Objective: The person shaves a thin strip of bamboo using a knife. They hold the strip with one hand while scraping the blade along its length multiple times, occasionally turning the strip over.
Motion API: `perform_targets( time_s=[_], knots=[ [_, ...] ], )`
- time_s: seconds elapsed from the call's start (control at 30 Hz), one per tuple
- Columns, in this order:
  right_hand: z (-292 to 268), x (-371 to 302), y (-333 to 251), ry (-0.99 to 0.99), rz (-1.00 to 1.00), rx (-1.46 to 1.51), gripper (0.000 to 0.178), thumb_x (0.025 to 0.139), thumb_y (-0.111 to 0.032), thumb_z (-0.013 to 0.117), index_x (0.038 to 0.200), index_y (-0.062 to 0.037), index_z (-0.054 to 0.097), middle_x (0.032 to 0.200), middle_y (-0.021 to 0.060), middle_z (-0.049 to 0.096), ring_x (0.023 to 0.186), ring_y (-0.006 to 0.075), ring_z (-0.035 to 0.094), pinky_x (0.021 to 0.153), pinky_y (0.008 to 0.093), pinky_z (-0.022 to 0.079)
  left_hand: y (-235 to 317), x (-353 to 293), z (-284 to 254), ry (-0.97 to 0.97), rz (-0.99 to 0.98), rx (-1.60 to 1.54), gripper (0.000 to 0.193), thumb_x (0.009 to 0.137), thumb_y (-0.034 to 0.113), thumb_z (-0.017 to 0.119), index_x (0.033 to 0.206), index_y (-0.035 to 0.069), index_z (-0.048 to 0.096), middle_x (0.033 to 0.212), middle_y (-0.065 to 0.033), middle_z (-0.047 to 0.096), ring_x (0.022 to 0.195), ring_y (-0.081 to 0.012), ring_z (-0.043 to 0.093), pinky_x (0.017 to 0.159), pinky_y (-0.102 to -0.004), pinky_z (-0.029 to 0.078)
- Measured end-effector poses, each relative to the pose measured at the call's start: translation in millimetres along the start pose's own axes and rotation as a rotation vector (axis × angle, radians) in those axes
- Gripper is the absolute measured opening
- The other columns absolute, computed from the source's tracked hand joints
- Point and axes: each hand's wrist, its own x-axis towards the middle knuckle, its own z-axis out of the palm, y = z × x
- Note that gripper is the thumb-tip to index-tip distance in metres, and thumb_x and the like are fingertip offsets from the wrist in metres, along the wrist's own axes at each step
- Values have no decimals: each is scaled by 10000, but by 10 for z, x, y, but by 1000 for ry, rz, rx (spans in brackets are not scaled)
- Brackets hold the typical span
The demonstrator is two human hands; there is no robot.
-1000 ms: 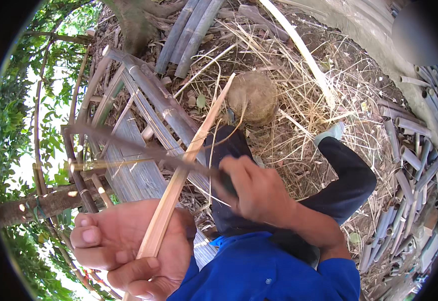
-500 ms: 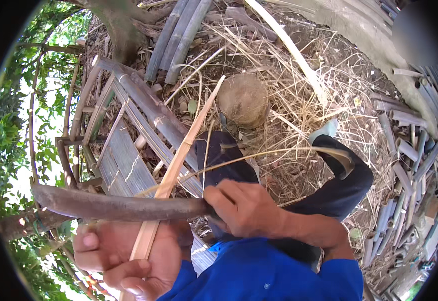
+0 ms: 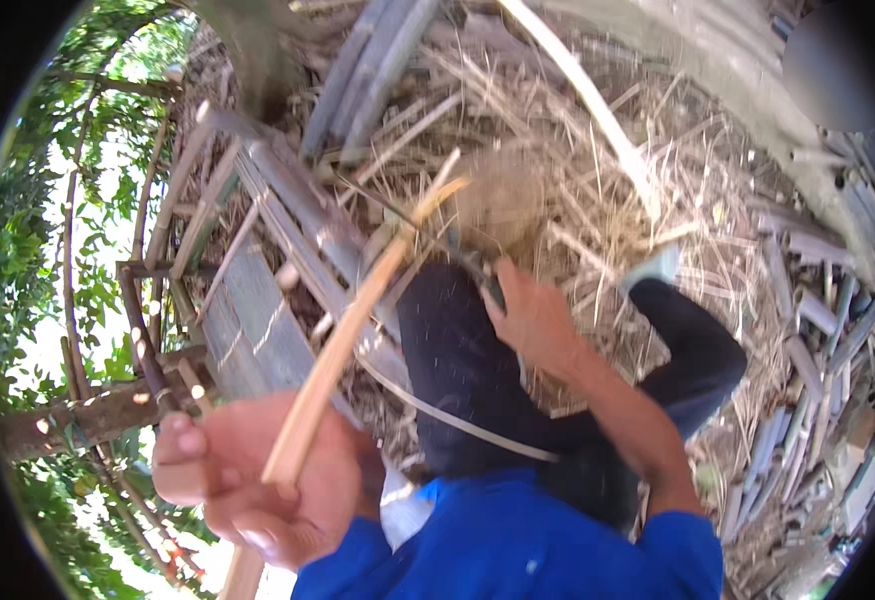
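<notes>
My left hand [image 3: 225, 455], at the lower left, is closed round the lower part of a split bamboo strip [image 3: 342, 335]. From there the strip slants up and away to the right, over my dark-trousered leg. Near its far end a machete [image 3: 395, 210] crosses it, seen nearly edge-on and blurred. The machete's grip is in my right hand [image 3: 537, 320], which is stretched forward above my knee. At the crossing, a thin sliver appears to stand apart from the strip's far end. Motion blur hides whether the blade bites into the wood.
A round wooden stump [image 3: 502, 205] stands just beyond the strip's far end, amid scattered shavings [image 3: 607, 235]. Bamboo poles [image 3: 377, 80] lie at the far side. Left of my leg is a bamboo frame with flat slats [image 3: 247, 310]. Cut bamboo pieces [image 3: 817, 300] are heaped at the right.
My right hand has swung the machete forward and away, from above my left hand to the strip's far end. A thin curved sliver now hangs lower, across my leg. The left hand keeps its hold.
</notes>
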Motion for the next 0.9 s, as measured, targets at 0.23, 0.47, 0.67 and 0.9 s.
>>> perform_targets(
  time_s=[0.23,0.47,0.67,0.9],
  knots=[
    [618,-138,551,-163,69,-59,284,937,-185,639,1122,-10,514,789,191,629,636,403,632,604,500,532,4,77,-136,-163,-105,-42,393,919,249,493,575,184,315,575,4,260,710,-169,348,791,-384,337],
    [-149,-88,284,-106,243,81,267,960,-205,606,1103,-1,511,890,243,642,769,443,653,680,511,527,37,182,-335,-320,-393,-249,384,976,319,482,647,176,348,558,-5,297,613,-146,323,727,-384,286],
    [-314,-26,-620,3,-116,234,168,967,-200,617,1011,-54,545,793,162,598,624,361,654,547,425,559,96,126,-490,-483,-574,-606,479,971,366,525,595,190,288,454,26,252,481,-128,242,642,-343,257],
    [-433,4,-1098,118,-464,381,167,900,-170,677,903,-77,537,766,100,524,590,277,656,477,371,543,130,50,-525,-359,-276,-173,439,986,405,510,625,197,373,460,47,303,514,-125,337,746,-343,276]
  ],
)
